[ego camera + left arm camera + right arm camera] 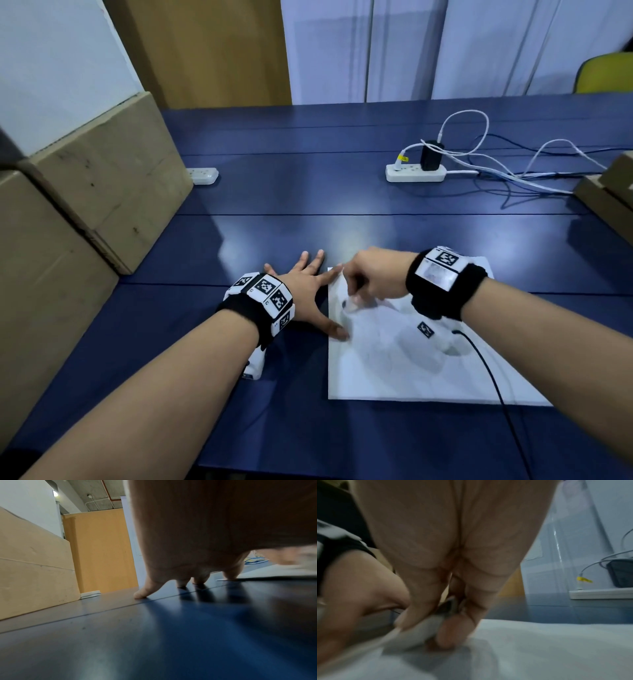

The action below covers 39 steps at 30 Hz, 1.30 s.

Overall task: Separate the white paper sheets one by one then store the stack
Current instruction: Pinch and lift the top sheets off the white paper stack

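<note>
A stack of white paper sheets (394, 363) lies on the blue table (308, 192) in front of me, right of centre. My left hand (308, 284) lies flat with fingers spread, most on the table, the index fingertip (230, 576) and the thumb (337, 331) pressing the stack's left edge. My right hand (356, 294) reaches over the stack's far left corner and pinches the top sheet (419, 632), which curls up between thumb and fingers. The right wrist view is blurred.
Large cardboard boxes (85, 192) stand along the left. A white power strip (416, 171) with a black charger and loose cables sits at the back right, a second strip (203, 175) by the boxes. A small box (609, 192) is at the right edge.
</note>
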Available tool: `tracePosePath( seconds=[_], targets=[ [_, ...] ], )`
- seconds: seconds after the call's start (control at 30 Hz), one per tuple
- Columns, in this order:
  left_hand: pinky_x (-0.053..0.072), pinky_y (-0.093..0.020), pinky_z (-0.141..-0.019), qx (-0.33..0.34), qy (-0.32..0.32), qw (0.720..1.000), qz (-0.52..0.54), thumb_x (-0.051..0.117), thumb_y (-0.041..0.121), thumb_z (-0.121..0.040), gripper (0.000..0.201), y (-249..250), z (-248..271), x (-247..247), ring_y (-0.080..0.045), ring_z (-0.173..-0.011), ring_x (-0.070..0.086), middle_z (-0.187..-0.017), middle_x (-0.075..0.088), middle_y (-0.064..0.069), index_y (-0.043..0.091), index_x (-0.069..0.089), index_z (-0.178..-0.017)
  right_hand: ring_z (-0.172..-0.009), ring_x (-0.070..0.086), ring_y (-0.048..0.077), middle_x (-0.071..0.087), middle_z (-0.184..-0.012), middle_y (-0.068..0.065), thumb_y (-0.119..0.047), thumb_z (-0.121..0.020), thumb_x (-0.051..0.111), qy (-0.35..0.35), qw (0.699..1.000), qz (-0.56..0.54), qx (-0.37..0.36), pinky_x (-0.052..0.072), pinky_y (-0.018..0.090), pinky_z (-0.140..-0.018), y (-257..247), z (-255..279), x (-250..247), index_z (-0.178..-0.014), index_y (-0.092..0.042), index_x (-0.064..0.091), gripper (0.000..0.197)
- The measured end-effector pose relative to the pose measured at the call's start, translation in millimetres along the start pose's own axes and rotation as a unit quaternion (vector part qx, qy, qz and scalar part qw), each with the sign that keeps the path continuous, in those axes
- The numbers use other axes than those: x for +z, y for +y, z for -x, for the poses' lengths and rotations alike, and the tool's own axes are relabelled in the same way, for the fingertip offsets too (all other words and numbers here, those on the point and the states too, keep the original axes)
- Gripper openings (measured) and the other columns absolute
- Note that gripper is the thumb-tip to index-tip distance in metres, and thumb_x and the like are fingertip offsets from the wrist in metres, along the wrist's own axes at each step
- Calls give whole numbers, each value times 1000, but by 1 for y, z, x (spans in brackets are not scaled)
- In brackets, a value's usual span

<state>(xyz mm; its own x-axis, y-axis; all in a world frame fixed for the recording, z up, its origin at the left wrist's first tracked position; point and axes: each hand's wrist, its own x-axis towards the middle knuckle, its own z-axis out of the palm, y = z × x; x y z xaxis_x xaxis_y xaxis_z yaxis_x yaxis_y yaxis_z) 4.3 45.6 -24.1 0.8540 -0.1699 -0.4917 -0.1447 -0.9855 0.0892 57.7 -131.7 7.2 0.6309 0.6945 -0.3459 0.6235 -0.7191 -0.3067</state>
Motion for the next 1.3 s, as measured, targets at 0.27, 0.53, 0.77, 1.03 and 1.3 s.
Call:
tracePosePath(
  seconds=[0.27,0.53,0.77,1.03,1.3],
  targets=[
    [2,-84,-99,-1,-6,1000,-1,67,86,-56,130,1,0,-1,-20,-148,-26,-160,-29,8,49,-16,-149,-91,64,26,66,-85,1,-26,-82,70,91,995,9,44,51,31,-75,6,-20,-11,-83,-20,63,9],
    [5,-83,-100,-3,-12,1000,-3,68,85,-55,130,1,-3,-2,-19,-148,-25,-160,-29,8,49,-13,-150,-88,62,22,70,-88,0,-28,-83,71,65,997,20,24,45,28,-71,2,-16,-5,-91,-16,67,15],
    [6,-82,-102,-7,-14,1000,-8,66,88,-52,132,0,-3,-1,-17,-148,-26,-159,-31,10,49,-14,-150,-65,57,10,65,-77,-6,-22,-83,74,-26,1000,3,0,44,26,-64,2,-2,-2,-91,-16,69,11],
    [7,-83,-101,-4,-19,1000,-3,67,86,-55,130,0,-1,-3,-19,-148,-26,-159,-31,9,51,-16,-149,-89,59,22,64,-87,0,-26,-85,69,92,995,6,44,45,28,-72,10,-14,-8,-87,-20,62,10],
    [6,-83,-101,-4,-19,1000,-1,67,87,-53,131,1,-1,-3,-18,-147,-27,-159,-30,9,50,-15,-149,-84,59,20,60,-80,-4,-29,-83,72,67,997,24,33,44,29,-69,-1,-8,-6,-91,-15,67,17]
  ],
)
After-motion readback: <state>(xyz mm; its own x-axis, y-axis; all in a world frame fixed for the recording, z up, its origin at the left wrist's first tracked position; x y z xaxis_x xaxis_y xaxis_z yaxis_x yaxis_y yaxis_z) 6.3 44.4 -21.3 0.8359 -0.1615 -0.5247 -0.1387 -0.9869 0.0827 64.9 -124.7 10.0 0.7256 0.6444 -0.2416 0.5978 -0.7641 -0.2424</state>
